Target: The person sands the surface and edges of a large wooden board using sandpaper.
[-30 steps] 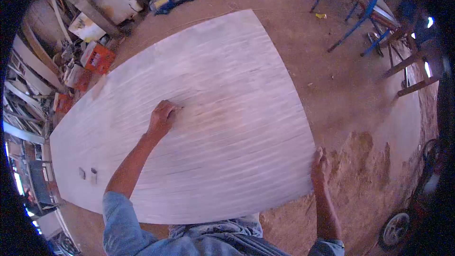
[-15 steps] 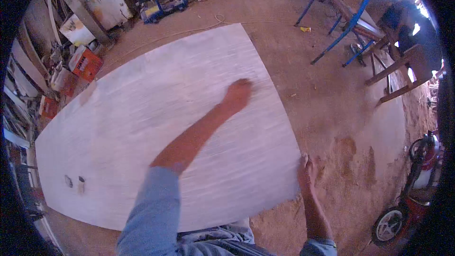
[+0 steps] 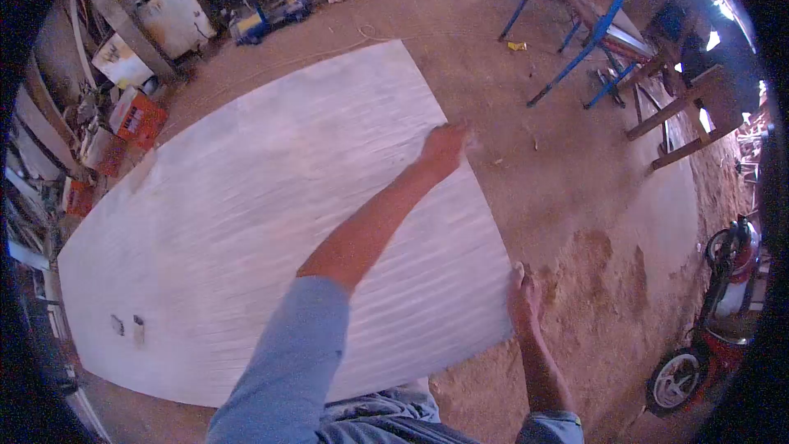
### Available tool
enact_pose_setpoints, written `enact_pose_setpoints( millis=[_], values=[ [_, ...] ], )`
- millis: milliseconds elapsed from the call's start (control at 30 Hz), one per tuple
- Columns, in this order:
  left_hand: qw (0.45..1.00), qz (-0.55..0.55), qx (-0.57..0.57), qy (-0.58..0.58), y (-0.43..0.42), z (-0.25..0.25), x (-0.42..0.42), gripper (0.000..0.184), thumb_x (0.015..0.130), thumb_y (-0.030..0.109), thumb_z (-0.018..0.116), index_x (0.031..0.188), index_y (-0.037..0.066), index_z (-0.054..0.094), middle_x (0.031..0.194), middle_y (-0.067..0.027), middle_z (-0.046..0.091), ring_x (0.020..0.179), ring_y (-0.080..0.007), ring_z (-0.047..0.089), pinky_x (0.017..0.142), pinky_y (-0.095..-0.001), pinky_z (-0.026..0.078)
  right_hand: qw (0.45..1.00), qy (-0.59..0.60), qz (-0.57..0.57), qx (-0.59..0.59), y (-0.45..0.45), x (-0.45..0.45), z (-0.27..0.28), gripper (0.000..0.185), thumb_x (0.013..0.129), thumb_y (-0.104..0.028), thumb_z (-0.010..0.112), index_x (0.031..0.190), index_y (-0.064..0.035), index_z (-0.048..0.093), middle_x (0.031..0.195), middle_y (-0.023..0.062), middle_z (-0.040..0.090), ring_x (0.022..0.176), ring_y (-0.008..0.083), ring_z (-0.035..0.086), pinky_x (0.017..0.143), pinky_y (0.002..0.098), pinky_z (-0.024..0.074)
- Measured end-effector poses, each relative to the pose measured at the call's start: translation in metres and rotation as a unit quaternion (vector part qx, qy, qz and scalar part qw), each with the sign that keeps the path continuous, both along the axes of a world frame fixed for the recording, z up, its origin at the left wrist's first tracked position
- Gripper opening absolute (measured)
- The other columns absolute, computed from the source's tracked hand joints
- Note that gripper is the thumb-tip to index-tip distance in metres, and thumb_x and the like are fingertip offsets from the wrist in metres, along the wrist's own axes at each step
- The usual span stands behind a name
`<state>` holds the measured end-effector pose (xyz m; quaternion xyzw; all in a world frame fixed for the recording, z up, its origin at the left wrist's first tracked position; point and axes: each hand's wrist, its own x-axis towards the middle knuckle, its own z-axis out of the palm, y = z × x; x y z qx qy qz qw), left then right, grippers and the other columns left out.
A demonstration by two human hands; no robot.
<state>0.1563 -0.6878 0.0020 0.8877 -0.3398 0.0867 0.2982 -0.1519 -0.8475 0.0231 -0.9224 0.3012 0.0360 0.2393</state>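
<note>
A large whitish board [image 3: 246, 197] with faint streaks across its surface lies before me. My left hand [image 3: 444, 150] is closed and reaches across to the board's far right edge; blur and the hand's own back hide whatever its fingers may hold. At the near right side, my right hand [image 3: 526, 300] grips the board's edge, thumb uppermost. Two small objects, a dark grey piece [image 3: 117, 325] and a light block with a dark end [image 3: 138, 330], rest on the board at the lower left.
Blue trestle legs [image 3: 583, 57] and a wooden frame [image 3: 682, 115] stand at the upper right. A red wheeled machine [image 3: 723, 312] is at the right edge. Orange boxes [image 3: 138, 119] and a blue-framed machine [image 3: 267, 12] line the far left. A cable [image 3: 366, 33] crosses the dirt floor.
My left hand has slid right across the board to its right edge. My right hand stays at the board's edge. The view has shifted slightly.
</note>
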Motion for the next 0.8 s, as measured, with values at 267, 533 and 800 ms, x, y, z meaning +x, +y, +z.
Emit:
enact_pose_setpoints(
  millis=[267, 533, 800],
  values=[
    [0.998, 0.043, 0.023, 0.046, 0.159, 0.004, -0.051, 0.018, 0.082, 0.017, 0.057, 0.097, 0.011, 0.065, 0.09, -0.0131, 0.061, 0.093, -0.0312, 0.056, 0.084, -0.0427, 0.046, 0.996, -0.073, 0.022, -0.038, -0.023, -0.024, -0.059, 0.055, 0.096, -0.042, 0.034, 0.093, 0.0053, 0.061, 0.09, 0.0268, 0.061, 0.086, 0.0405, 0.058, 0.077, 0.0452, 0.0438],
    [0.999, 0.052, 0.013, -0.003, -0.003, -0.006, 0.0, 0.014, 0.08, 0.016, 0.056, 0.086, 0.006, 0.063, 0.088, -0.0154, 0.062, 0.089, -0.0348, 0.056, 0.081, -0.0457, 0.045, 0.996, -0.077, 0.021, -0.045, -0.01, -0.01, -0.021, 0.046, 0.095, -0.041, 0.038, 0.098, -0.0038, 0.065, 0.084, 0.0188, 0.065, 0.078, 0.0396, 0.06, 0.073, 0.0477, 0.0475],
    [0.982, 0.117, 0.111, -0.097, 0.269, -0.023, -0.098, 0.018, 0.077, 0.012, 0.059, 0.094, 0.009, 0.064, 0.091, -0.0129, 0.06, 0.092, -0.0339, 0.053, 0.086, -0.0468, 0.04, 0.998, -0.007, -0.026, 0.05, 0.005, 0.0, 0.004, 0.054, 0.097, -0.04, 0.031, 0.103, 0.0053, 0.059, 0.094, 0.0267, 0.061, 0.092, 0.039, 0.058, 0.082, 0.0435, 0.043]
  ],
)
